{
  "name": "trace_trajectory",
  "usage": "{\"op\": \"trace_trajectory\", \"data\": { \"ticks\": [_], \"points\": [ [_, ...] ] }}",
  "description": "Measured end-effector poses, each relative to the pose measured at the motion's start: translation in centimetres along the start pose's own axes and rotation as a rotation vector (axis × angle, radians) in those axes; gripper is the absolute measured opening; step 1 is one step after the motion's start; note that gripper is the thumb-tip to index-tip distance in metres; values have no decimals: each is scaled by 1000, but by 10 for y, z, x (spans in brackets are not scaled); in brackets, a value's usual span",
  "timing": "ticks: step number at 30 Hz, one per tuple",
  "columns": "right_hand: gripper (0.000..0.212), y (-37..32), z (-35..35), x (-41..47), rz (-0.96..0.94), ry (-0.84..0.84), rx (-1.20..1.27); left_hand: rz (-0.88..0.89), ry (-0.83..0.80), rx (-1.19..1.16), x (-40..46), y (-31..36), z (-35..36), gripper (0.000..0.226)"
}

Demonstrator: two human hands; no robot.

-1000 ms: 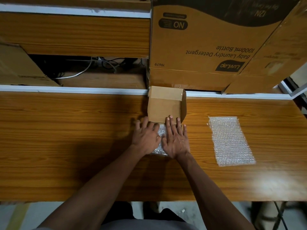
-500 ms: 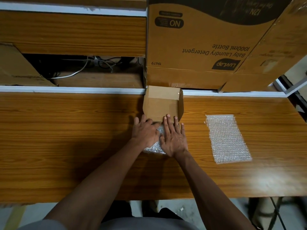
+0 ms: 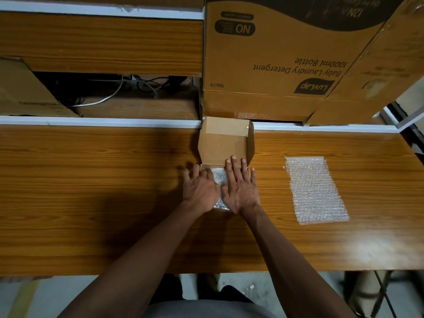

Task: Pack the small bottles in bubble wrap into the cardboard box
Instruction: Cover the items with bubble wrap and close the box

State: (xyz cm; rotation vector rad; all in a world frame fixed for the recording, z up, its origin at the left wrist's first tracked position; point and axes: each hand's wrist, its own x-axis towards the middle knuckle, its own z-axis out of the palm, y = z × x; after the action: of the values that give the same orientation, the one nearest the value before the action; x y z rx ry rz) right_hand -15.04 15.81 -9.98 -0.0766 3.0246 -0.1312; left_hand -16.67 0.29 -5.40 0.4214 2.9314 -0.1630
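Both hands, left hand point(image 3: 200, 188) and right hand point(image 3: 241, 188), press flat-fingered on a bubble-wrapped bundle point(image 3: 219, 180) inside the small cardboard box point(image 3: 226, 143); a spare bubble-wrap sheet point(image 3: 314, 189) awaits, suggesting packing remains.

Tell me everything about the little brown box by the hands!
The small cardboard box is plain brown and open, its lid flap standing up at the back against the big carton. It sits on the wooden table. Bubble wrap fills its front part, pressed flat by the left hand and right hand.

Brown cardboard box point(image 3: 223, 143), clear bubbled wrap point(image 3: 314, 189), wood-grain table point(image 3: 91, 191).
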Motion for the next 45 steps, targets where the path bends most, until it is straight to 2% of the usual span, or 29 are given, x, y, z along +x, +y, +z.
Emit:
{"op": "trace_trajectory", "data": {
  "ticks": [6, 13, 16, 22, 29, 34, 41, 45],
  "points": [
    [77, 0, 0, 0, 3, 4, 1, 30, 24, 28, -13, 2, -3, 67],
    [76, 1, -1, 0, 2, -5, 1, -17, -59, -99, -5, 4, 7, 69],
    [75, 0, -1, 0, 3, -17, 4, 17, -63, -104, -5, 0, 3, 70],
    [75, 2, -3, 3, -9, -6, 28, 152, 183, 22, -36, -18, 9, 50],
    [74, 9, -4, 9, -40, -19, 16, 257, 259, -12, -37, -36, 27, 44],
    [73, 8, -5, 8, -34, -22, 14, 325, 406, -89, -51, -47, 34, 36],
    [73, 8, -7, 8, -38, -38, 25, 403, 360, -142, -50, -58, 41, 35],
    [74, 7, -7, 8, -36, -47, 25, 441, 370, -89, -50, -59, 36, 38]
  ]
}}
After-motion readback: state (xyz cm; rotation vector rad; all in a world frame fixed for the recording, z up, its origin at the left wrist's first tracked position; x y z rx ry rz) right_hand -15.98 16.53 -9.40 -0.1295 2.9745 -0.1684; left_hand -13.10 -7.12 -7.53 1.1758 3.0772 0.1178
